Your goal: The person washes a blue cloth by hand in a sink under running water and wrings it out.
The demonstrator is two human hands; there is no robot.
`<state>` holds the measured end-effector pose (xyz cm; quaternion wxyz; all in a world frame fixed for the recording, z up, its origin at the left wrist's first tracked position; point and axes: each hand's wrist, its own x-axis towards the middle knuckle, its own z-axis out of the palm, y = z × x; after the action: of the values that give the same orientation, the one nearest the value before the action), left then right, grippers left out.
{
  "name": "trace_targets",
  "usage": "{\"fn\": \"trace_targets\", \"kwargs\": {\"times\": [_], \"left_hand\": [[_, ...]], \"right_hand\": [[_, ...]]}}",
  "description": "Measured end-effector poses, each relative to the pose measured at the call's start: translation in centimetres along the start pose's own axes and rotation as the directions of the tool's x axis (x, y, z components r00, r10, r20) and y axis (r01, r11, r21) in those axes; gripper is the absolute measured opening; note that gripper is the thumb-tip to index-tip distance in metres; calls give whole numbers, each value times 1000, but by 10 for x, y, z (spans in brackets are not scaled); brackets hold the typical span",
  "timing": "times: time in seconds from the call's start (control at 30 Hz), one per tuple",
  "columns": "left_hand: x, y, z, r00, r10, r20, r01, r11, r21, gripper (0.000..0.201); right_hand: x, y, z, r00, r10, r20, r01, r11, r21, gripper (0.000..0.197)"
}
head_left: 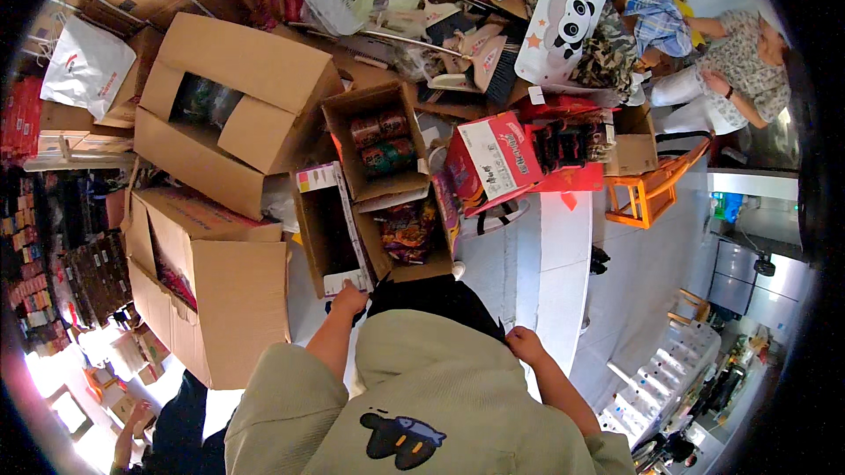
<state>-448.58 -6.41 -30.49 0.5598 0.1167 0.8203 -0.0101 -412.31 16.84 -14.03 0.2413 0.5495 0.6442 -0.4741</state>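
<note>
My left hand [350,299] is at the near end of a long, narrow open cardboard box [304,211], its fingers closed on the rim beside a white label. The inside of that box looks dark. Down at my right side, my right hand [526,345] is curled against the edge of my black shorts [431,303]; what its fingers hold, if anything, is hidden. Right of the narrow box stands another open carton [383,272] with shiny purple and orange packets [407,233]. Behind it, a smaller carton [339,127] contains red and green round packages [387,156].
Large brown cartons [238,299] crowd my left. A red and white box [497,158] stands ahead on the right, near an orange wooden chair [647,198]. A panda-patterned board [563,22] lies farther back. One person [748,70] sits far right; another person's arm [128,440] shows lower left.
</note>
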Motion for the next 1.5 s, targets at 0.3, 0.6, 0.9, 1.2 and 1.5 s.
{"fn": "trace_targets", "kwargs": {"times": [0.3,0.6,0.9,1.2,1.5], "left_hand": [[-16,14,-26,999,6,-49,-7,1000,-24,59],[25,-18,7,989,139,-55,-135,989,66,55],[37,-30,10,975,221,-27,-215,967,137,50],[35,-29,8,988,153,-13,-151,984,96,52],[34,-14,17,992,-26,120,12,993,117,88]], "right_hand": [[-9,-22,-4,998,64,5,-64,998,10,22],[-5,-5,1,999,-16,-35,15,1000,-21,20],[-3,-5,2,999,-18,-30,17,1000,-17,19],[0,-3,6,1000,5,-22,-6,1000,-15,19],[-4,-5,8,1000,13,8,-13,1000,1,26]]}}
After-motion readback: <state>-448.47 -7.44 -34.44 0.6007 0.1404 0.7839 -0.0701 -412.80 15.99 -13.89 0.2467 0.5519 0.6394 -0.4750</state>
